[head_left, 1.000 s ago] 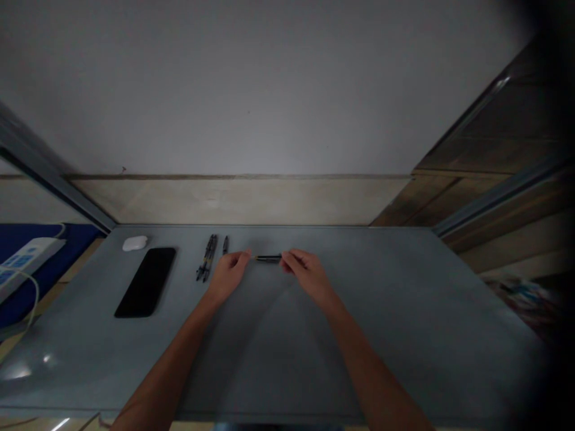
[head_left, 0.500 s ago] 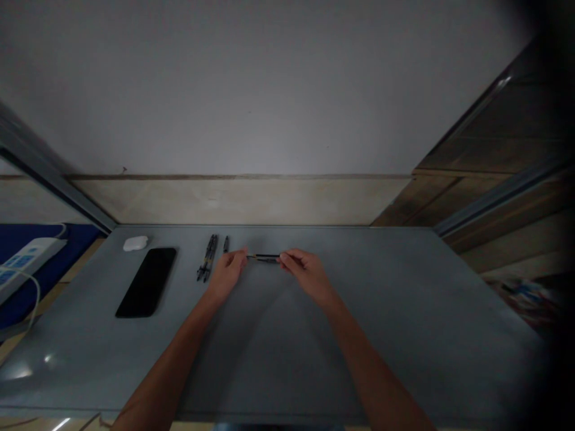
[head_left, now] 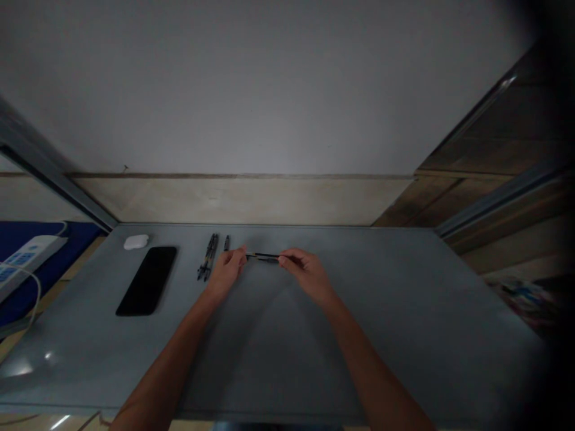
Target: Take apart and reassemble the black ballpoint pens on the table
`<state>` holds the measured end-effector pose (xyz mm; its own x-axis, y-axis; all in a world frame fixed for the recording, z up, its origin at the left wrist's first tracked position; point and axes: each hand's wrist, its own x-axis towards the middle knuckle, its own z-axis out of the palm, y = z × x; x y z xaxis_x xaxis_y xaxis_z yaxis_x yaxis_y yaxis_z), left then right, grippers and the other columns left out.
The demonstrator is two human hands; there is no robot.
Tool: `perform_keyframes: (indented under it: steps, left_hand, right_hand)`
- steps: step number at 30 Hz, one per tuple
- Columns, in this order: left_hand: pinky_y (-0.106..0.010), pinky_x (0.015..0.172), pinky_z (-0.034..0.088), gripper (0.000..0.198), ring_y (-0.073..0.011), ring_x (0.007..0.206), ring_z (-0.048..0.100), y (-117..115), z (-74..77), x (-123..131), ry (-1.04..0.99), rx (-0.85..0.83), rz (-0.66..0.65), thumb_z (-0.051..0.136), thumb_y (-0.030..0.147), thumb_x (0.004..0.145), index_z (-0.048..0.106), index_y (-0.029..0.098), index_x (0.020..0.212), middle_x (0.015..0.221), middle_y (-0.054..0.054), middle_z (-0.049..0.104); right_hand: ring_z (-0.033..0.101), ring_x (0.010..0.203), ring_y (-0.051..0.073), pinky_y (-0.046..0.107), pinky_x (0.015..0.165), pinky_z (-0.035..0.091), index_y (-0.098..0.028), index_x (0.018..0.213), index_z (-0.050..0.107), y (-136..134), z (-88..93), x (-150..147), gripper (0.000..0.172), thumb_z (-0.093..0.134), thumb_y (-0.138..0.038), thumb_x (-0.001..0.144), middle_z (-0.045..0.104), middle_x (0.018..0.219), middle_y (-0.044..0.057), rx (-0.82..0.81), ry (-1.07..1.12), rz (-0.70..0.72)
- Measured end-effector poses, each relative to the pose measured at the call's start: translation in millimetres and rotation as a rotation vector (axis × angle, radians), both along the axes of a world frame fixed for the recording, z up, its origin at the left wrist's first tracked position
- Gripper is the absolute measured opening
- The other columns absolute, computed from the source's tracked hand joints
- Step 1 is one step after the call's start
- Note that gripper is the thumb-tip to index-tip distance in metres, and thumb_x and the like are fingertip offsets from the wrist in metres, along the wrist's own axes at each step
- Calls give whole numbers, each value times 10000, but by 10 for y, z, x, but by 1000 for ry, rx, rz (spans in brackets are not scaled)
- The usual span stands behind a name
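Slim black pen held level between both hands, over the grey tabletop; ends hidden by fingers, so I couldn't tell if one piece or two. L hand pinched one end, R hand the other, fingers closed on it. Just L of L hand: bundle of black pens, short black pen. Further L: black phone, small white object, too dim to ID. Off table, L: power strip on blue cloth. Behind: pale wall. R: dim wood panels, edge of frame dark.
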<state>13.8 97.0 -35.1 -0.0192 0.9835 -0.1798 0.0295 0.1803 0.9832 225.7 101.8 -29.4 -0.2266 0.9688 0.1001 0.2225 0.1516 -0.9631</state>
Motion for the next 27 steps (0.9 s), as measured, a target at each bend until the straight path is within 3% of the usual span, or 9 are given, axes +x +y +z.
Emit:
perform_keyframes:
  steps: [8, 15, 22, 27]
  left_hand:
    - [-271, 452, 135, 517, -77, 429, 202, -5, 5, 22, 38, -9, -20, 517, 615, 797, 333, 220, 520, 495, 63, 242]
    - [-261, 451, 164, 490, -77, 433, 229, -20, 57, 40, 16, -30, 8, 514, 612, 782, 351, 220, 537, 490, 64, 272]
    - [-272, 457, 147, 514, -81, 432, 212, -22, 41, 43, 59, -2, -37, 519, 624, 784, 332, 224, 519, 496, 58, 252]
    - [-266, 457, 155, 500, -80, 438, 217, -23, 37, 48, 59, -19, -12, 502, 605, 795, 328, 222, 525, 496, 58, 257]
  right_hand:
    - [605, 635, 158, 274, 645, 468, -187, 692, 676, -1, -9, 17, 420, 500, -491, 920, 639, 642, 33, -20, 22, -30]
    - [629, 759, 178, 286, 697, 479, -207, 909, 711, -7, 18, 9, 226, 638, -407, 832, 692, 817, 40, 35, 24, -61]
    - [600, 632, 157, 277, 654, 463, -189, 672, 667, -5, 4, 21, 425, 494, -480, 928, 634, 634, 30, 11, 3, -51]
    - [625, 730, 170, 274, 679, 470, -196, 843, 707, 17, -39, 22, 258, 601, -430, 867, 681, 769, 36, 41, 19, -60]
